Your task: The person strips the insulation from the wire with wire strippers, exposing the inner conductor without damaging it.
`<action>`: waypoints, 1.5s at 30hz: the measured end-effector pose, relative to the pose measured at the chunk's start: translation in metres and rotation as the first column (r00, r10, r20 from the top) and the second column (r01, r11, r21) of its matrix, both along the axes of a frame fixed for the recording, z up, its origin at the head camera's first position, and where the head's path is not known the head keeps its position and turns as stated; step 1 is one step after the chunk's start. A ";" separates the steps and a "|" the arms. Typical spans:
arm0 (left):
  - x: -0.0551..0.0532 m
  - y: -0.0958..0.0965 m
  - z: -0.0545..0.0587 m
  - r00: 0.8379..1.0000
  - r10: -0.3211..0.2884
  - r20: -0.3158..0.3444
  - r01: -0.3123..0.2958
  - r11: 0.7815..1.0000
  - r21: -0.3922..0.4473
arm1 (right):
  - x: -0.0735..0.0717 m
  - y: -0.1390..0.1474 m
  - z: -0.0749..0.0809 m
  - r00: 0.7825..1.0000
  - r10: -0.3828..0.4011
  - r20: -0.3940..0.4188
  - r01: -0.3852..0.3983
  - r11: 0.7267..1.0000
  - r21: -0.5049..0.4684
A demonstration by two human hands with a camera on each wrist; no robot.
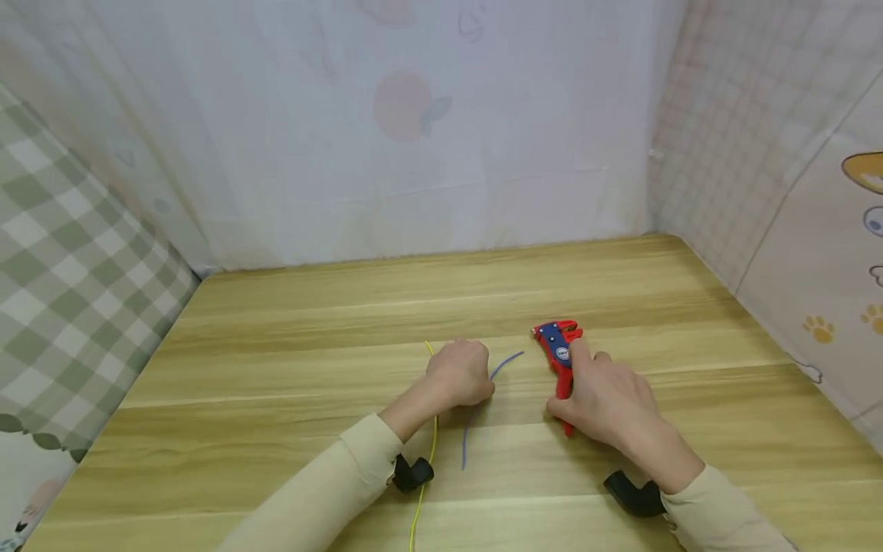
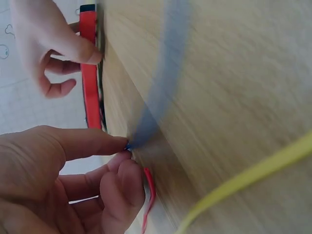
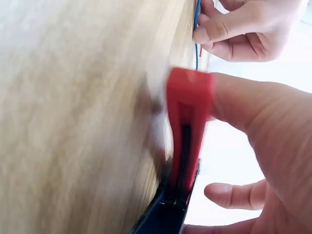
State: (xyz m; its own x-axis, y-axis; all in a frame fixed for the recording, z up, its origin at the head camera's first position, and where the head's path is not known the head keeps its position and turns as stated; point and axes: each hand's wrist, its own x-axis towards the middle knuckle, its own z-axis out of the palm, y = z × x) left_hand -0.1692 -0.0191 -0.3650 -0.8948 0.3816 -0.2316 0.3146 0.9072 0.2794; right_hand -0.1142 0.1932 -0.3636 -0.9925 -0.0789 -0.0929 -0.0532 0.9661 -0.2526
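Left hand (image 1: pixel 462 373): thumb and index tips pressed together, pinching the blue wire (image 1: pixel 508 358) around its middle; remaining fingers curled in below the pinch. Wire is thin and gently bowed, its upper end pointing toward the tool, its lower end trailing toward the near side of the table (image 1: pixel 310 399).

Right hand (image 1: pixel 610 395): thumb on one side of the red handle of the wire stripper (image 1: pixel 553 342), fingers on the other, so the tool is gripped; at least one finger stands bent and clear of the handle (right wrist view, motion-blurred at the handle). Stripper sits right of the blue wire, head angled away from the person. Whether it touches the table, cannot tell. Body glossy red with a dark blue plate, small round fasteners and a pale round label.

Yellow wire (image 1: pixel 434 441): slim, slightly curved, passes under the left hand and wrist and runs off the near edge of view. Red strand (image 2: pixel 150 190): short, bent, just beside the left fingers; hidden in the head view.

Table: pale wood-grain boards, streaked yellow-brown. Behind it, white cloth (image 1: pixel 276 115) with faded fruit print; at left, green-and-white checked cloth (image 1: pixel 41 261).
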 end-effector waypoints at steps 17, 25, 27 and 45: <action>0.009 -0.012 0.032 0.996 -0.004 -0.084 0.028 0.957 0.288 | -0.022 0.040 0.004 0.998 -0.002 0.070 0.031 0.910 -0.414; 0.008 -0.044 0.030 0.993 0.013 -0.115 0.046 0.866 0.497 | -0.023 0.044 0.005 0.962 0.213 0.173 0.033 0.535 -0.844; 0.008 -0.048 0.029 0.992 0.045 -0.115 0.025 0.839 0.544 | -0.023 0.043 0.007 0.952 0.264 0.158 0.022 0.455 -0.890; 0.004 -0.065 0.021 0.969 0.207 -0.137 -0.011 0.587 0.809 | -0.022 0.028 -0.003 0.922 0.385 0.043 -0.105 0.356 -0.929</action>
